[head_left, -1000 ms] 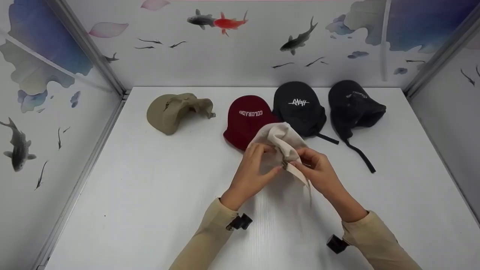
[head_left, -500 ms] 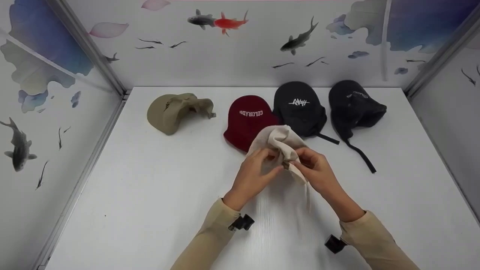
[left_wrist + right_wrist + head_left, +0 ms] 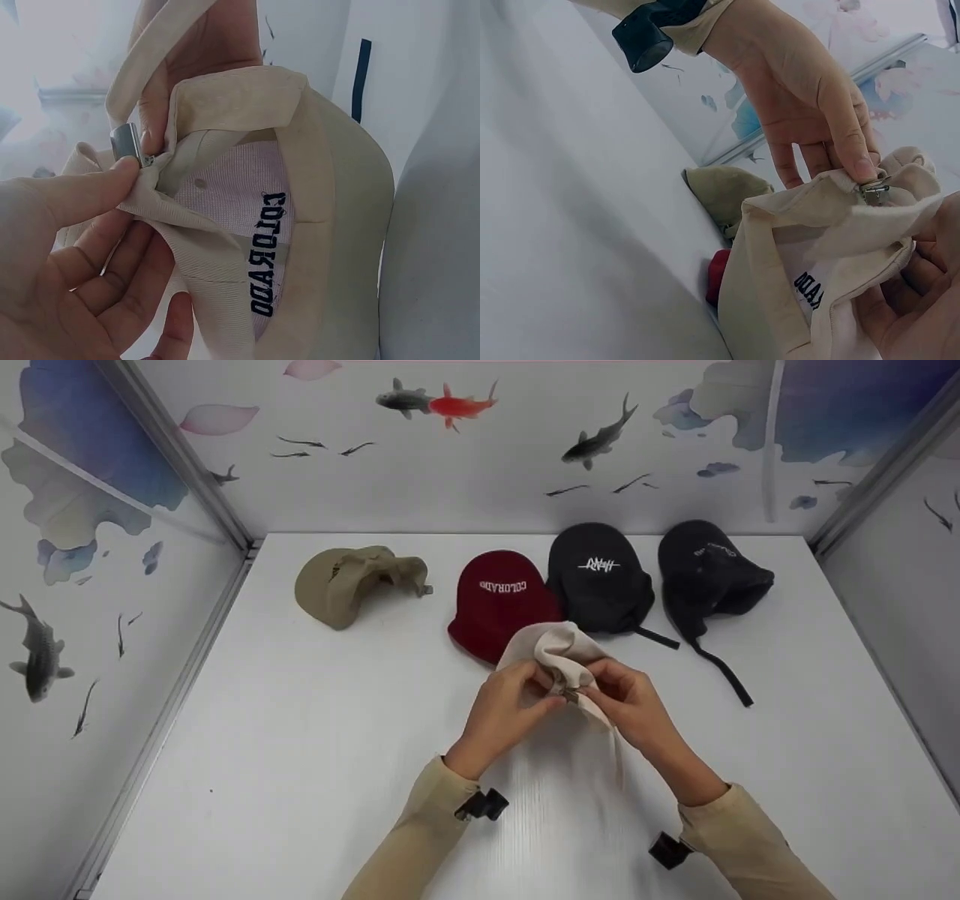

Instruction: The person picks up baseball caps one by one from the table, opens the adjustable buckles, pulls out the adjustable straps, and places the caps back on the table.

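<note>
In the head view a cream baseball cap [image 3: 521, 646] is held up over the table between both hands, its inside turned toward me. My left hand [image 3: 495, 712] pinches the back strap at its metal buckle [image 3: 126, 145], thumb pressed against it. My right hand [image 3: 643, 712] grips the band on the other side, close to the buckle. From the buckle a loose strap end [image 3: 157, 52] curves away in the left wrist view. Dark reversed lettering [image 3: 268, 255] shows inside the crown. Fingertips behind the fabric are partly hidden.
Behind the cream cap lies a maroon cap [image 3: 491, 604], partly overlapped by it. Beside that sit a black cap [image 3: 596, 600] and a second dark cap [image 3: 686, 577] with a long trailing strap. A tan cap [image 3: 322, 589] lies left on the white table [image 3: 300, 750].
Both hands and the cream cap have come slightly nearer to me, uncovering more of the maroon cap. The fingers have shifted a little around the buckle. The other caps stay put.
</note>
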Demonstrator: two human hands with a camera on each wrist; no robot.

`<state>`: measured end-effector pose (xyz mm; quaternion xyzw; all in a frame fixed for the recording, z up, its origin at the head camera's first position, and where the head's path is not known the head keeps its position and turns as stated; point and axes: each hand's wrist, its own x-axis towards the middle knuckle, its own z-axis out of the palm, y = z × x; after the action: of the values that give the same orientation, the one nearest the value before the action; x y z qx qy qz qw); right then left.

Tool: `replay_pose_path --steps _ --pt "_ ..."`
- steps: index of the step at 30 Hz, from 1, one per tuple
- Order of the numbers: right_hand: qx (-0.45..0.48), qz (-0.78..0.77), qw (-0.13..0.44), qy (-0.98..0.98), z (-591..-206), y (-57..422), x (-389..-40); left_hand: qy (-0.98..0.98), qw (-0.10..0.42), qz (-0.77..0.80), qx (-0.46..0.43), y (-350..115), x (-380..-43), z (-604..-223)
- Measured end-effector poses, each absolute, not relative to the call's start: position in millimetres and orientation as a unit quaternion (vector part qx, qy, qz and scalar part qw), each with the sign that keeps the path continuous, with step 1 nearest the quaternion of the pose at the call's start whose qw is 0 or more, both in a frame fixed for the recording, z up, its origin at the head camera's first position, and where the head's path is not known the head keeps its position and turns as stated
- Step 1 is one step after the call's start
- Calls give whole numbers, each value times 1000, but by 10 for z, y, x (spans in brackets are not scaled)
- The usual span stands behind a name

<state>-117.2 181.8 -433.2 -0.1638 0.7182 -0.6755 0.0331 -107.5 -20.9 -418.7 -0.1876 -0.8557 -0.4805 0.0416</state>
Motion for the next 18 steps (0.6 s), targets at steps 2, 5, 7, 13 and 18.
replay_pose_path --steps 2,5,7,13,18 --pt "-177 -676 34 714 -4345 1824 -1173 -857 43 -478 -188 -212 -1069 -4193" --pt "-188 -673 38 714 -4354 1834 -1173 -857 43 -479 -187 -216 -1069 -4202" --pt "-184 -668 44 720 -4351 1839 -1165 -858 44 -479 -179 -225 -1076 -4207" --pt "-186 -665 55 721 -4336 1866 -1150 -860 51 -483 -158 -287 -1106 -4234" --pt "-184 -674 68 712 -4329 1900 -1140 -862 51 -484 -140 -329 -1117 -4240"
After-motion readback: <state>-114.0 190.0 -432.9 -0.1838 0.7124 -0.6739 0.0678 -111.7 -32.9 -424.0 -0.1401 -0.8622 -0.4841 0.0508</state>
